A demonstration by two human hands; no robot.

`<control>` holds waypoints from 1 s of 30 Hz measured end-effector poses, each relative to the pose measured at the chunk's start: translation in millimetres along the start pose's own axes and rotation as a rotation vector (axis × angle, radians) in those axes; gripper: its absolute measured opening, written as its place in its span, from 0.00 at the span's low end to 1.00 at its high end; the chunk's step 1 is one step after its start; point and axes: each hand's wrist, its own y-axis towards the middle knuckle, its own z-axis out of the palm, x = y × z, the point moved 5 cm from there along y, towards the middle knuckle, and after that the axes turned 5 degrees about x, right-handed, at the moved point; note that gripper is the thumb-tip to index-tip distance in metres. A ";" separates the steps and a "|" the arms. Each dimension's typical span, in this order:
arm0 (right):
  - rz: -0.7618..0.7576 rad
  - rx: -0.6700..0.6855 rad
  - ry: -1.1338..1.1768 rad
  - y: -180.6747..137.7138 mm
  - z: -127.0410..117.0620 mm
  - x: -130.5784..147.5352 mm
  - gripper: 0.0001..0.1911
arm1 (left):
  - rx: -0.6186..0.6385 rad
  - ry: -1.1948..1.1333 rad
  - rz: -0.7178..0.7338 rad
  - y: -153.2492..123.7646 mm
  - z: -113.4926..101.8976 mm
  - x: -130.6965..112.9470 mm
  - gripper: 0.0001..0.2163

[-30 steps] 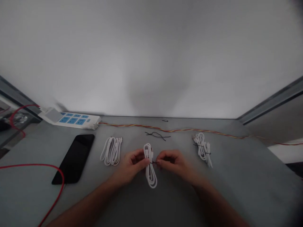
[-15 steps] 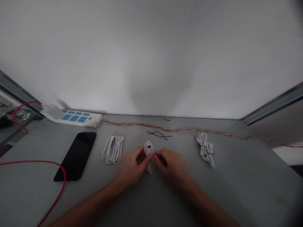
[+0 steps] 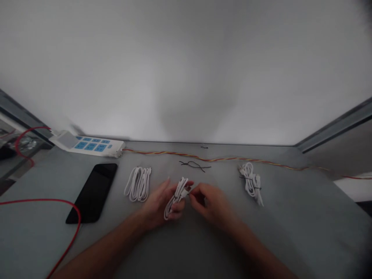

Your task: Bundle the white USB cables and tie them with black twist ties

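A coiled white USB cable (image 3: 174,198) lies tilted across the fingers of my left hand (image 3: 158,205), which is wrapped round it from beneath. A dark tie crosses the middle of this bundle. My right hand (image 3: 210,201) is pinched beside the cable's upper right side, on a thin dark end of a tie. Left of my hands lies another coiled white cable (image 3: 138,184) with no tie visible on it. To the right is a white cable bundle (image 3: 250,182) bound with dark ties. Loose black twist ties (image 3: 194,165) lie beyond my hands.
A black phone (image 3: 92,193) lies at the left, with a red cable (image 3: 68,200) crossing its lower corner. The power strip (image 3: 114,147) stands near the back wall, and its twisted red and yellow wire (image 3: 221,159) runs rightward across the grey table (image 3: 302,217).
My left hand has turned palm up, tilting the white cable to the right. My right hand stays pinched beside the bundle, its fingers hardly moved.
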 end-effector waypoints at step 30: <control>0.249 -0.178 0.076 -0.6 -19.2 -12.1 0.08 | -0.888 1.384 0.423 -22.6 -14.6 -34.6 0.14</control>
